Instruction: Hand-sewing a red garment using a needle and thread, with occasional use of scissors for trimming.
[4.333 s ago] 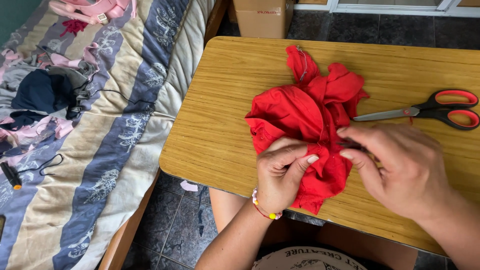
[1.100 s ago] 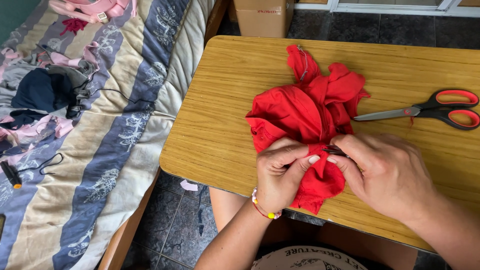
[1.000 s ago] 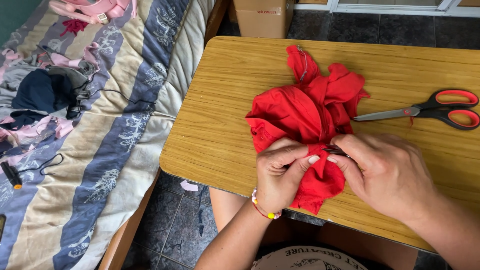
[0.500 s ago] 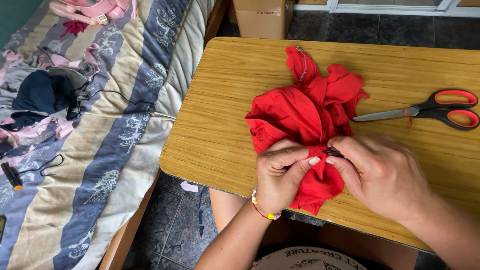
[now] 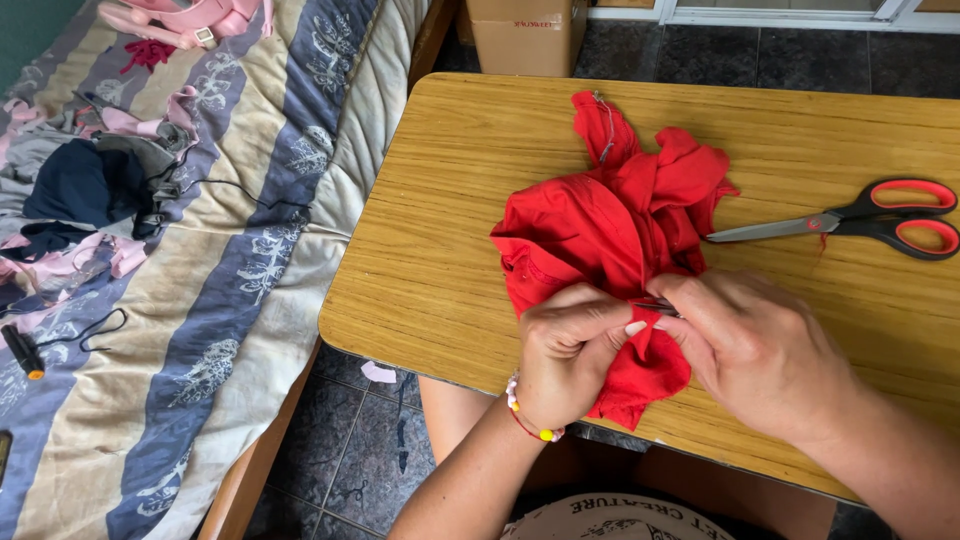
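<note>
A crumpled red garment [image 5: 610,225] lies on a wooden table [image 5: 450,220]. My left hand [image 5: 570,355], with a beaded bracelet at the wrist, pinches the cloth's near edge. My right hand [image 5: 755,350] meets it from the right and holds a thin dark metal tool [image 5: 655,306], a needle or pin, against the fabric between the two hands. What the fingertips do under the cloth is hidden.
Red-handled scissors [image 5: 860,220] lie on the table to the right of the cloth. A bed [image 5: 200,300] with a striped cover, dark and pink clothes [image 5: 90,185] and a cable stands at the left. A cardboard box [image 5: 525,30] sits on the tiled floor beyond the table.
My right hand has drawn in closer to the left, and its fingers have closed around the small metal tool at the cloth's edge. The cloth and scissors have not moved.
</note>
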